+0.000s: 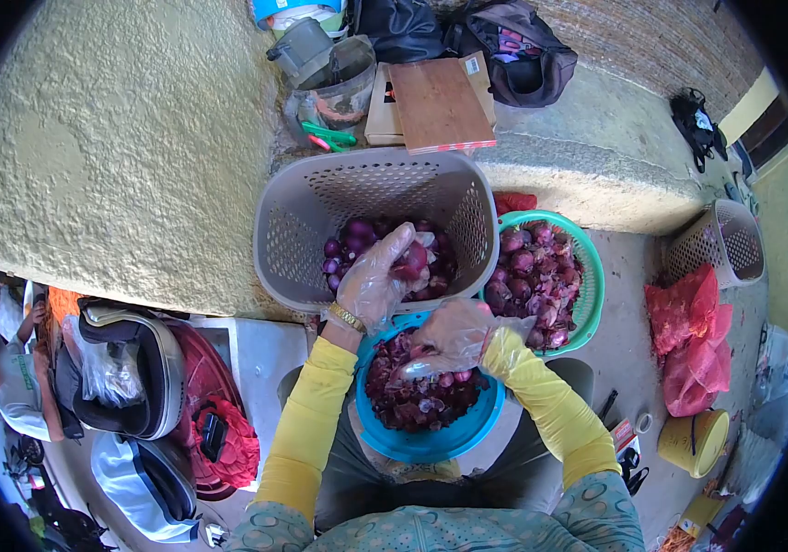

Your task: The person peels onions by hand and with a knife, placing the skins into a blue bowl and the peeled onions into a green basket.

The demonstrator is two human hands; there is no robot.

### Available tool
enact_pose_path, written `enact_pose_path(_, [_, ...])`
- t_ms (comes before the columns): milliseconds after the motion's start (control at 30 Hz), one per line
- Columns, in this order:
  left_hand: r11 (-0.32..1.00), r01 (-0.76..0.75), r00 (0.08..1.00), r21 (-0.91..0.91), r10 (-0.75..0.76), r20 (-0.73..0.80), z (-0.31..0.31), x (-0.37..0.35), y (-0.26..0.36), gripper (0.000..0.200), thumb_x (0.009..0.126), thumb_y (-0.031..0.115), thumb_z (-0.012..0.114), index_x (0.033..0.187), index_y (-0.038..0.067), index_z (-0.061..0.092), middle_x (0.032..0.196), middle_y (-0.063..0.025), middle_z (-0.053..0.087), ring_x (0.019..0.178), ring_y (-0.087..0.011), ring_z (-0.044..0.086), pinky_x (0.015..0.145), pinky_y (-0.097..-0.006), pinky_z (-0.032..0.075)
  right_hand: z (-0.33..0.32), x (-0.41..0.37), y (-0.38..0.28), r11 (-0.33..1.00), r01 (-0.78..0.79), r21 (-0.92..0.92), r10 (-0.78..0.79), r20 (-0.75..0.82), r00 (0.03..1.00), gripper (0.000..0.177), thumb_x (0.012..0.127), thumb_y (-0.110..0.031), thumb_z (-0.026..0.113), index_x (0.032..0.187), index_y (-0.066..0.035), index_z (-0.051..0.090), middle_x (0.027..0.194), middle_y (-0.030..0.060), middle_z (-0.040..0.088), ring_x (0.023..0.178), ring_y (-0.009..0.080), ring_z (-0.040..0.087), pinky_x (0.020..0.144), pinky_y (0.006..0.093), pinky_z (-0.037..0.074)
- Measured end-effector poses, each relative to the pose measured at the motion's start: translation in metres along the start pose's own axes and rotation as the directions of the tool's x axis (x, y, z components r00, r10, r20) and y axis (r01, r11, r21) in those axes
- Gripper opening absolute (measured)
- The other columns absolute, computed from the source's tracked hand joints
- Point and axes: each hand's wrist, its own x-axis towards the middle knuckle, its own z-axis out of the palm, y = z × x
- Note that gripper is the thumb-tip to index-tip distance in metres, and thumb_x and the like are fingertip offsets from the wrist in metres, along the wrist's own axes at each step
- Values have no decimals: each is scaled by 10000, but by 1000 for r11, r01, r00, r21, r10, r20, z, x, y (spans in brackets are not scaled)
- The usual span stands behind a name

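My left hand, in a clear plastic glove with a gold watch at the wrist, is over the front of a grey perforated basket. Its fingers are curled around a red onion, and more purple onions lie in the basket below. My right hand, gloved too, hangs above a blue basin of onion skins and a few small onions. Its fingers are bent together, and what they hold is hidden. Beside it stands a green basket of onions and loose skins.
Behind the grey basket, a brown board, dark bags and a clear bucket rest on a ledge. Red mesh sacks and a yellow bucket are at right. At far left are a seat-like item and another person.
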Motion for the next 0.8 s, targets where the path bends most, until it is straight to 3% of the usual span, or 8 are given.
enact_pose_path(133, [998, 57, 997, 35, -58, 46, -7, -3, 2, 403, 1006, 448, 622, 1153, 73, 639, 1030, -72, 679, 866, -143, 634, 662, -278, 518, 5, 3, -2, 998, -42, 40, 40, 51, 998, 711, 893, -755, 492, 821, -109, 781, 714, 172, 694, 704, 406, 685, 695, 504, 551])
enact_pose_path(233, [1000, 22, 999, -8, -22, 40, -3, -3, 1, 394, 1011, 454, 611, 1118, 76, 641, 1022, -67, 672, 886, -151, 635, 687, -295, 528, -9, 1, -9, 990, -78, -121, 96, 148, 984, 728, 828, -808, 522, 821, -129, 787, 724, 175, 699, 708, 395, 690, 689, 489, 556])
enact_pose_path(333, [998, -32, 998, -63, 35, 45, -2, -1, -2, 400, 1015, 457, 602, 1117, 72, 639, 1056, -64, 654, 920, -156, 626, 735, -320, 536, -14, -4, -7, 994, -70, 79, 64, 81, 995, 735, 736, -846, 585, 797, -140, 784, 713, 176, 697, 690, 391, 691, 677, 472, 559])
enact_pose_path(433, [999, 6, 997, -51, -2, 75, -6, -1, -2, 390, 1017, 452, 601, 1100, 73, 642, 1120, -66, 634, 973, -170, 612, 791, -349, 537, -9, -3, 3, 999, -35, 19, 36, -60, 998, 687, 673, -815, 680, 773, -141, 774, 716, 153, 704, 677, 368, 694, 662, 455, 560])
enact_pose_path(500, [998, 15, 995, -55, -9, 98, -9, 1, -4, 388, 1021, 436, 600, 1122, 64, 643, 1149, -71, 629, 1003, -176, 610, 824, -360, 539, -13, -5, 6, 995, -76, 59, 92, -364, 927, 627, 687, -722, 765, 756, -99, 748, 669, 128, 686, 633, 336, 695, 614, 448, 547])
enact_pose_path(567, [998, 23, 992, -60, -15, 121, -10, 1, -6, 386, 1024, 421, 599, 1143, 56, 644, 1178, -75, 625, 1033, -182, 609, 857, -372, 542, -21, -6, 15, 996, -45, 81, 75, -426, 902, 613, 679, -667, 816, 729, -63, 721, 669, 145, 679, 628, 338, 691, 590, 428, 543])
enact_pose_path(633, [997, 54, 992, -58, -47, 117, -7, 0, -7, 378, 1032, 372, 598, 1208, 40, 637, 1199, -83, 627, 1087, -187, 606, 915, -383, 541, -23, -8, 19, 959, -131, 252, 259, -586, 768, 588, 675, -613, 853, 712, -45, 704, 654, 153, 660, 609, 336, 680, 567, 407, 533])
enact_pose_path(800, [998, 66, 986, 16, -67, 155, -6, -1, -6, 384, 1037, 338, 593, 1255, 23, 620, 1206, -93, 634, 1118, -188, 607, 945, -378, 540, -24, -10, 28, 943, -224, 247, 333, -643, 690, 620, 661, -695, 808, 783, -93, 728, 677, 149, 676, 638, 359, 683, 597, 451, 547])
